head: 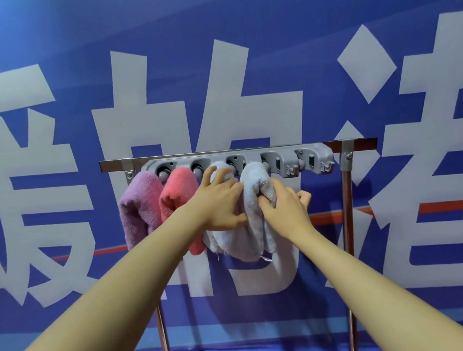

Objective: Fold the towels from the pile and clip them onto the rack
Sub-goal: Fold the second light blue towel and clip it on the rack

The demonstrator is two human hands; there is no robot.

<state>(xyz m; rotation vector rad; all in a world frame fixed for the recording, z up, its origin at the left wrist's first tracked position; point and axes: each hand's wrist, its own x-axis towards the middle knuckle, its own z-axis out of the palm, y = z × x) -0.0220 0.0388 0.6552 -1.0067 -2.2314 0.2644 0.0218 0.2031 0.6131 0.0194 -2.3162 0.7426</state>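
My left hand lies spread on the hung towel, steadying it, while my right hand pinches the fourth towel to seat it under its clip.

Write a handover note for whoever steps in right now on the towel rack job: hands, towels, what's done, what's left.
Left hand: fingers spread, pressing on the pale blue-grey terry towel at the third clip.
Right hand: gripping the second pale blue-grey folded towel under the fourth clip.
Done: purple terry towel and coral pink terry towel hang from the first two clips of the grey plastic clip bar on the metal rack.
Left: seat the fourth towel; the fifth clip is free. The pile is out of view.
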